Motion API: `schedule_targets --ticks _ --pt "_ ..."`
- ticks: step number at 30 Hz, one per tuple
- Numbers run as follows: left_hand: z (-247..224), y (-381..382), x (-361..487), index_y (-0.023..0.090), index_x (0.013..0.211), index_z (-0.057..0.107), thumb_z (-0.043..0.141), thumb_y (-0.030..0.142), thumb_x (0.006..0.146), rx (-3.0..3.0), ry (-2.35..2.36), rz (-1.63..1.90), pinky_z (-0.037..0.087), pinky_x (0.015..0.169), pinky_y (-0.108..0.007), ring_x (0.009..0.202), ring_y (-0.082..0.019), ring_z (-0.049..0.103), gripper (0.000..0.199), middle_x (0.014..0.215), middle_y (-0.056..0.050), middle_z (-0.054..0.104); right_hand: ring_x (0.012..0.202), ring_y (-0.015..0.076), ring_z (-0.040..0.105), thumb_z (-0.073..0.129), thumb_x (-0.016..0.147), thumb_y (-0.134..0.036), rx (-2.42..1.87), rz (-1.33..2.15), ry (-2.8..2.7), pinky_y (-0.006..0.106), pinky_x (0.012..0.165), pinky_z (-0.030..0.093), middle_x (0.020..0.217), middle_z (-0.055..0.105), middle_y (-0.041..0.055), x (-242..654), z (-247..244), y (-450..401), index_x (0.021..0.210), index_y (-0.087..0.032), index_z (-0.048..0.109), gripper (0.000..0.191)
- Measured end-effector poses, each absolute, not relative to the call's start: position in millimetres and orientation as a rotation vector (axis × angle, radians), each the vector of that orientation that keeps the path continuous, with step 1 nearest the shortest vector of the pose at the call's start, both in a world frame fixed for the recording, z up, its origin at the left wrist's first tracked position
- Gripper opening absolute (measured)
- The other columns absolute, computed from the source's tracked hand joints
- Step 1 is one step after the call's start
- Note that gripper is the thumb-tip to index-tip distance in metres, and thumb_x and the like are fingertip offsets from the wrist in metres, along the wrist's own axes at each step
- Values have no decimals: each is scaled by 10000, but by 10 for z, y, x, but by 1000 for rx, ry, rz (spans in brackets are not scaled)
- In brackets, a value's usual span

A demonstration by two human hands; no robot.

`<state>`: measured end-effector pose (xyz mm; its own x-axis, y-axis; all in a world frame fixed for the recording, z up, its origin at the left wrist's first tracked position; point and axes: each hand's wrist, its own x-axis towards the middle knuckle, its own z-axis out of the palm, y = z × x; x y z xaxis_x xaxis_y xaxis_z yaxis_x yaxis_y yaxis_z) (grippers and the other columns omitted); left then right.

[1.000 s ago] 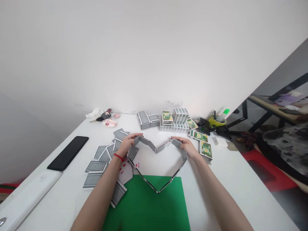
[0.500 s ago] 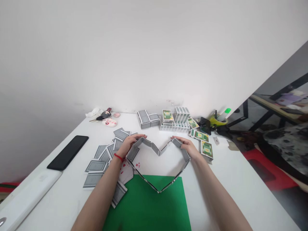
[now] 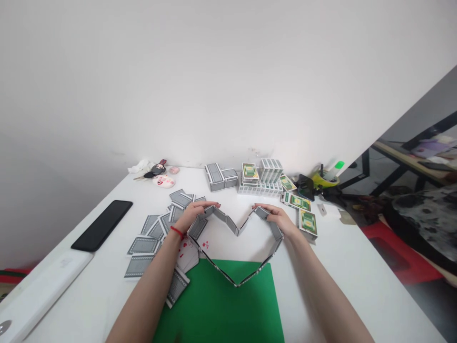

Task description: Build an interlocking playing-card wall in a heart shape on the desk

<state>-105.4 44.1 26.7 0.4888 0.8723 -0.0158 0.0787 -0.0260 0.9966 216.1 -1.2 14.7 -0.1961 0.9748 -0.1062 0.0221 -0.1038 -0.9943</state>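
A heart-shaped ring of joined playing cards [image 3: 232, 224], grey-patterned on the inside, spans the space between my hands. Its lower point lies over a green sheet [image 3: 228, 309]. My left hand [image 3: 194, 213] is closed round the upper left lobe, fingers over the top edge; a red string circles that wrist. Gripping the upper right lobe is my right hand [image 3: 276, 218], its fingers along the outside and top edge. Whether the ring rests on the table or hangs just above it, I cannot tell. Loose playing cards [image 3: 143, 245] lie scattered beside my left forearm, mostly face down.
Stacked card boxes [image 3: 260, 188] and two grey card bundles [image 3: 214, 177] stand along the wall. More green card boxes [image 3: 307, 223] lie at right. A black phone [image 3: 102, 225], a white device [image 3: 46, 286] and a mouse [image 3: 164, 181] are at left. A pen holder [image 3: 324, 178] stands back right.
The view has shifted very slightly. My hands keep the same grip, and the heart's upper middle notch sits slightly lower, towards me.
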Motion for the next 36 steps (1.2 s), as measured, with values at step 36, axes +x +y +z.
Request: schedule_targets --ticks 36 --pt "412 -22 -453 151 772 535 538 550 756 2588 1198 444 406 724 -339 794 -216 531 399 830 -70 538 908 196 532 618 769 -281 -1335 549 -2508 324 808 419 942 544 68 1563 470 -195 871 -172 573 156"
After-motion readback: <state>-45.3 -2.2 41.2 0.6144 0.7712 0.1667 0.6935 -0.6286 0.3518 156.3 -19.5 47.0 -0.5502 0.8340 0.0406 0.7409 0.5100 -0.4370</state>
